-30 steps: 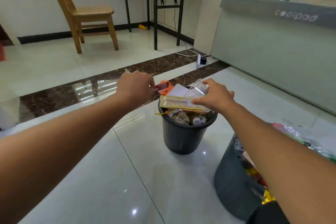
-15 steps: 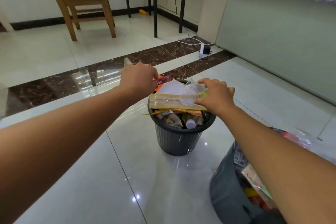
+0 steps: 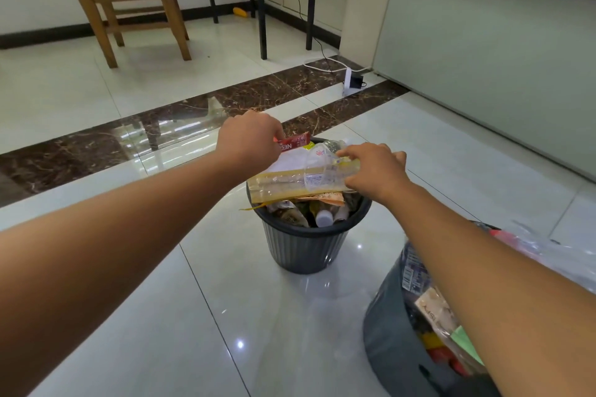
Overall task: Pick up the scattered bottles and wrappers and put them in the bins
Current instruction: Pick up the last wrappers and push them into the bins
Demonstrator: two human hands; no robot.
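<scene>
Head view: both bare arms reach forward over a dark ribbed bin [image 3: 303,251] on the tiled floor. The left hand [image 3: 248,138] hangs knuckles up above the bin's far left rim, its fingers curled tight and pinching one end of a red wrapper [image 3: 293,142]. The wrapper's free end points right over the rim and shows the white letters "NES". The right hand [image 3: 374,167] is palm down at the bin's right rim, fingers bent over a clear bottle [image 3: 317,167] lying on the heaped rubbish; its small label print is unreadable. Under the bottle a long yellow-edged packet [image 3: 277,185] spans the opening. A second bin [image 3: 387,342] stands at lower right. The grey counter [image 3: 483,58] reads "coolpa".
</scene>
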